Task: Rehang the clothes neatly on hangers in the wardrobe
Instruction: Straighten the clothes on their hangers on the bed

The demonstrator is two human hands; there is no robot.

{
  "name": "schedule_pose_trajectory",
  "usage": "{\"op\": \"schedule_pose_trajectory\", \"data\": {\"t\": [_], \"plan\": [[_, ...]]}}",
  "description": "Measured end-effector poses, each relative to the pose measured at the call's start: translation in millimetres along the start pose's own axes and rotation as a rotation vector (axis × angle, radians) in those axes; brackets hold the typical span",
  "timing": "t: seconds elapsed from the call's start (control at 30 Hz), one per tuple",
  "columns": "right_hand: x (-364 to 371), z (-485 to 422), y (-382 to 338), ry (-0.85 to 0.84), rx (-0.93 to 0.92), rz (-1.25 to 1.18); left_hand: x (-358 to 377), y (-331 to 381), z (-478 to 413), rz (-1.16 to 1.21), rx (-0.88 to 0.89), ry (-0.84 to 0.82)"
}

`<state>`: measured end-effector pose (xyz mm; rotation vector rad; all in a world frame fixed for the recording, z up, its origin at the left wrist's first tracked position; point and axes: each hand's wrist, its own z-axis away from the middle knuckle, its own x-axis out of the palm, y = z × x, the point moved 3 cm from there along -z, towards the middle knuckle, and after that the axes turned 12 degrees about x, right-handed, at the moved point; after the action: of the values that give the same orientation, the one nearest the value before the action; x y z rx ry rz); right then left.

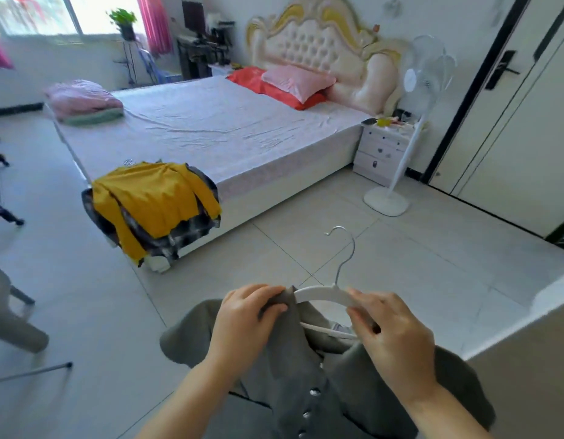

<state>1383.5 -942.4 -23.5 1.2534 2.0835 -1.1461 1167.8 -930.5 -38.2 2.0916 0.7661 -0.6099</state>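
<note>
Floor tiles (401,248) lay pale; yellow garment (154,198) draped bed (227,131) corner. Fingers of left hand (242,315) pinched grey garment (293,375); those of right hand (391,331) gripped hanger (322,293).

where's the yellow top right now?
Head view, left of centre: the yellow top is draped over the near corner of the bed, on top of a dark checked garment.

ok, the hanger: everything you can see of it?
White hanger, plastic-looking, with curved shoulders, a thin lower bar and a silver wire hook pointing away. Held level above the floor. The right hand pinches its right shoulder; its left end sits inside the grey top's neck, pinched by the left hand.
</note>
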Motion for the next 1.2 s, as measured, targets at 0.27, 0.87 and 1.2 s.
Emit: {"op": "schedule_pose_trajectory", "data": {"t": [0.27,0.87,1.2], "plan": [[109.8,-111.2,-31.1,-0.048,-0.085,-0.071,-16.9,-111.8,-76.8,-0.074,-0.058,0.050],[323.1,-424.6,44.6,-0.157,-0.168,-0.266,81.2,-293.0,-347.8,-0.141,-0.244,0.080],[455.1,-592.5,65.3,-0.185,-0.202,-0.278,129.7,-421.8,-491.8,-0.116,-0.339,0.116]]}}
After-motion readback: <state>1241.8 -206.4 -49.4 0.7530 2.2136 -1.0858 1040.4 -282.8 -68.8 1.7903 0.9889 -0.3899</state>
